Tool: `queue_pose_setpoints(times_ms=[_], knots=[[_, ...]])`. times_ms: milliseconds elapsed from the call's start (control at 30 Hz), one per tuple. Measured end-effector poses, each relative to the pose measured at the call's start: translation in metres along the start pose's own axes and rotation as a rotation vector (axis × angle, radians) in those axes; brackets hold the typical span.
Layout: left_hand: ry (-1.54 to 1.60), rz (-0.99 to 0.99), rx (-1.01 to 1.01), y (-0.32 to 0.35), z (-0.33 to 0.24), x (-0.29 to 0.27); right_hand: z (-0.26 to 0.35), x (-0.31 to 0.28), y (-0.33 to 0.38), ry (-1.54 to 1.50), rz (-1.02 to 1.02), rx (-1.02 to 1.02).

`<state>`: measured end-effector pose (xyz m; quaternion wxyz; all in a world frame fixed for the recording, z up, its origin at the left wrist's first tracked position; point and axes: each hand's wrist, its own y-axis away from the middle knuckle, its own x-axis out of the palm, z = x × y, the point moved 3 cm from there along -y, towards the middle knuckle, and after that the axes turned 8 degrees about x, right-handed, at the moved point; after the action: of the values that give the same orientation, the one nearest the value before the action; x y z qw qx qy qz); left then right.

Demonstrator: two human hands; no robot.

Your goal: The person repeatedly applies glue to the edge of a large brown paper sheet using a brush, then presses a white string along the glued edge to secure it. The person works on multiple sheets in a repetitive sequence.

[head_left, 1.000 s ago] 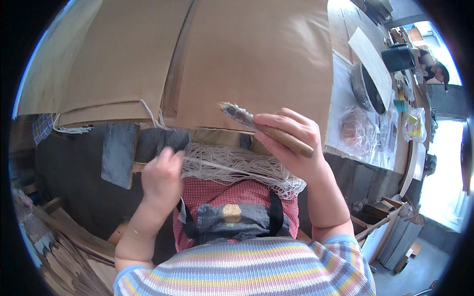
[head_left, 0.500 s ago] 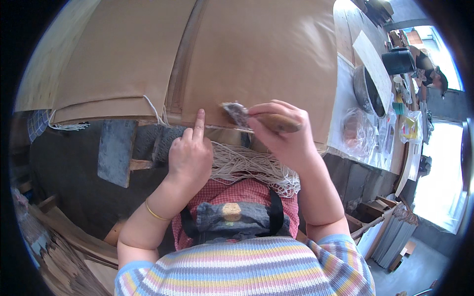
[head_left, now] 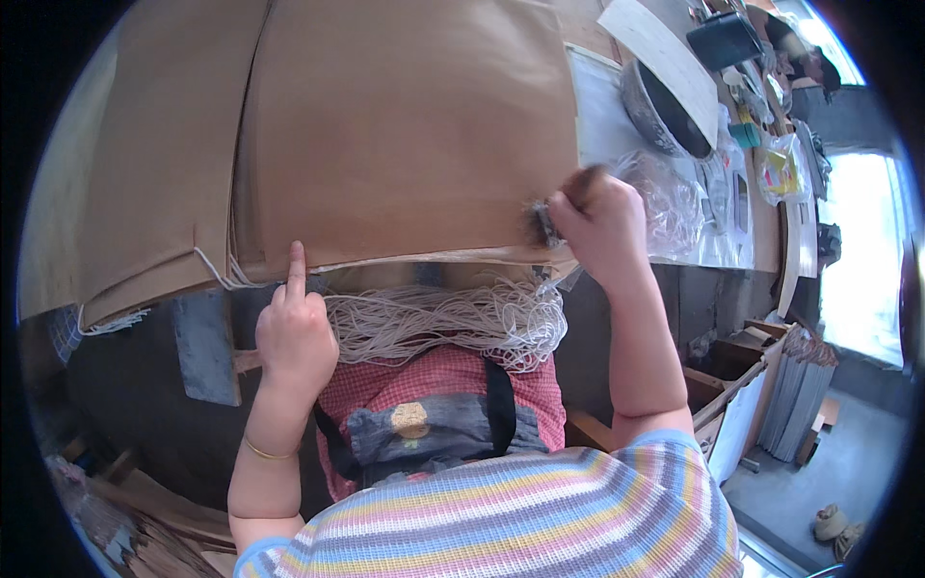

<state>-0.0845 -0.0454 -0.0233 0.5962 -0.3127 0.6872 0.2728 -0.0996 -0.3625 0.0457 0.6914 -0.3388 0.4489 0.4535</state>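
A large brown paper sheet (head_left: 414, 125) lies on the work surface in front of me. My left hand (head_left: 297, 337) rests at its near left edge, one finger stretched flat on the paper and the others curled; nothing shows in it. My right hand (head_left: 614, 226) is closed round the wooden handle of a brush (head_left: 541, 226), blurred by motion. The brush's dark bristles are at the sheet's near right corner. A bundle of white strings (head_left: 434, 323) hangs below the near edge, over my red checked apron (head_left: 448, 376).
More brown paper (head_left: 159, 144) lies to the left, with white string at its edge. Right of the sheet are clear plastic bags (head_left: 665, 202) and a dark basin (head_left: 665, 111) partly covered by a board (head_left: 665, 58). Another person is at the far right.
My right hand has carried the brush rightward along the sheet's near edge to its right corner. The view has shifted; my left hand still has a finger on the sheet's left part.
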Motion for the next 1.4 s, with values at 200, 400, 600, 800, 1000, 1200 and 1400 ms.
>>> queue_pose_setpoints(times_ms=[200, 400, 600, 800, 1000, 1200, 1400], knots=[[0.044, 0.01, -0.016, 0.005, 0.005, -0.001, -0.057, -0.052, 0.019, -1.157, -0.025, 0.2], [0.534, -0.152, -0.06, 0.012, 0.01, -0.033, -0.176, -0.065, 0.048, 0.174, -0.365, -0.112], [0.985, 0.054, -0.074, 0.05, -0.015, -0.124, -0.114, -0.068, 0.075, 0.157, -0.27, -0.113], [0.976, -0.47, 0.255, 0.073, -0.013, -0.15, 0.017, 0.035, 0.152, -0.628, 0.716, -0.511], [0.482, -0.404, -0.028, 0.069, 0.026, -0.162, -0.034, -0.056, 0.111, -0.717, 0.355, -0.313], [0.691, -0.342, -0.087, -0.016, 0.069, -0.083, -0.063, -0.028, 0.025, -0.694, 0.252, 0.016], [0.526, -0.381, -0.167, -0.028, 0.084, -0.01, -0.085, 0.058, 0.003, -0.505, 0.216, 0.211]])
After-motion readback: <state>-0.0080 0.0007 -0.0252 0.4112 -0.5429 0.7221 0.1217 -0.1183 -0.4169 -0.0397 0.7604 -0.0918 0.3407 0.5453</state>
